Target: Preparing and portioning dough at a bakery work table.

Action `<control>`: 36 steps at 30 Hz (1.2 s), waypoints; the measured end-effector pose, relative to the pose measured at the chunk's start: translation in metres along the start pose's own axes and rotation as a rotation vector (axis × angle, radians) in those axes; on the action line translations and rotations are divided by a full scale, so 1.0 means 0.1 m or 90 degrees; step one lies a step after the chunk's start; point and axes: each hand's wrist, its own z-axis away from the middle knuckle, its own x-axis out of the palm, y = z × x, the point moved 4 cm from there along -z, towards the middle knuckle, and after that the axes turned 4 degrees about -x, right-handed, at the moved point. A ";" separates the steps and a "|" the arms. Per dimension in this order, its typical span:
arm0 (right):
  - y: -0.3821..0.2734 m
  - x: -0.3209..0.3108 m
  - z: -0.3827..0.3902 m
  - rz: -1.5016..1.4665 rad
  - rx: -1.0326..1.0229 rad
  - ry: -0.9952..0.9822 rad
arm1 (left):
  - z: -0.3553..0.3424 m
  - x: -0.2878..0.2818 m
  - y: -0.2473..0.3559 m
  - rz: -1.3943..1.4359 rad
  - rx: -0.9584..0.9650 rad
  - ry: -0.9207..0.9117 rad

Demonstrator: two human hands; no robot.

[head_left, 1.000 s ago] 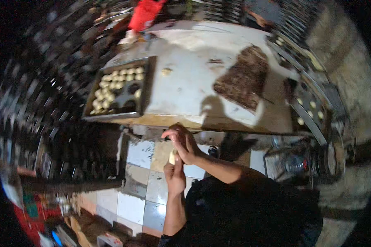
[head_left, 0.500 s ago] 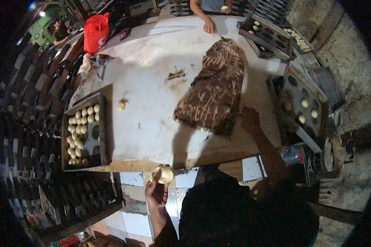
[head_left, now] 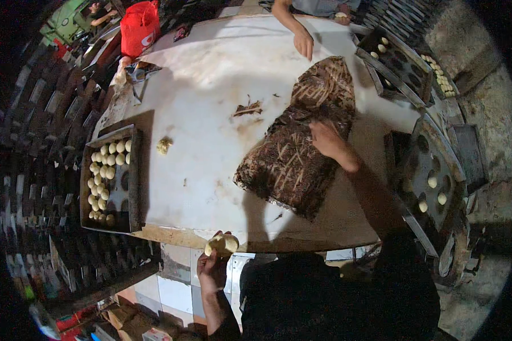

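Note:
My left hand [head_left: 210, 264] holds a flattened piece of pale dough [head_left: 221, 244] at the table's front edge, fingers curled around it. My right hand [head_left: 327, 139] reaches into a large dark brown mass [head_left: 287, 159], probably filling, spread on a sheet, with its fingers bent together into the surface; the fingertips are partly hidden. On the left, a metal tray [head_left: 133, 170] holds several dough balls [head_left: 102, 187] over round hollows.
Across the white table [head_left: 193, 125], a co-worker's hand [head_left: 303, 42] hangs near the brown mass. Trays [head_left: 438, 170] with dough balls stand along the right side. A red bag [head_left: 139, 31] sits at the back left, near another person [head_left: 100, 15]. Dark stacked trays [head_left: 51, 125] line the left.
My hands have parted from around the dough; my right hand has moved onto the brown mass, while my left keeps the dough, now flattened, low at the table's edge.

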 end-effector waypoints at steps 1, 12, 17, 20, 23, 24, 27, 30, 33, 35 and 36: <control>0.09 0.06 -0.11 -0.001 -0.006 -0.002 | 0.02 -0.02 0.00 -0.002 0.010 0.010; -0.10 0.54 -0.62 -0.101 0.115 -0.092 | 0.36 -0.62 -0.14 0.105 0.121 0.176; -0.09 0.39 -0.70 -0.731 0.499 -0.386 | 0.18 -0.42 -0.06 0.101 0.109 0.115; -0.23 0.17 -0.56 -1.040 0.485 -0.338 | -0.05 -0.05 0.10 0.027 0.132 0.084; -0.59 -0.20 -0.25 -1.122 0.409 -0.338 | -0.34 0.24 0.19 0.053 0.101 0.037; -0.70 -0.31 -0.10 -1.162 0.361 -0.332 | -0.43 0.37 0.19 0.051 0.096 0.049; -1.12 -0.69 0.25 -1.057 0.191 -0.240 | -0.74 0.58 0.00 0.062 0.020 0.054; -1.25 -0.54 0.73 -0.659 -0.024 0.027 | -0.95 0.87 -0.23 0.065 -0.159 -0.014; -1.31 -0.28 1.14 -0.425 -0.084 0.183 | -0.92 1.14 -0.40 0.130 -0.229 -0.038; -1.26 -0.25 1.32 -0.439 0.038 0.045 | -0.91 1.11 -0.45 0.109 -0.204 -0.014; -1.19 -0.19 1.43 -0.444 0.154 -0.092 | -0.92 1.06 -0.53 0.101 -0.210 -0.016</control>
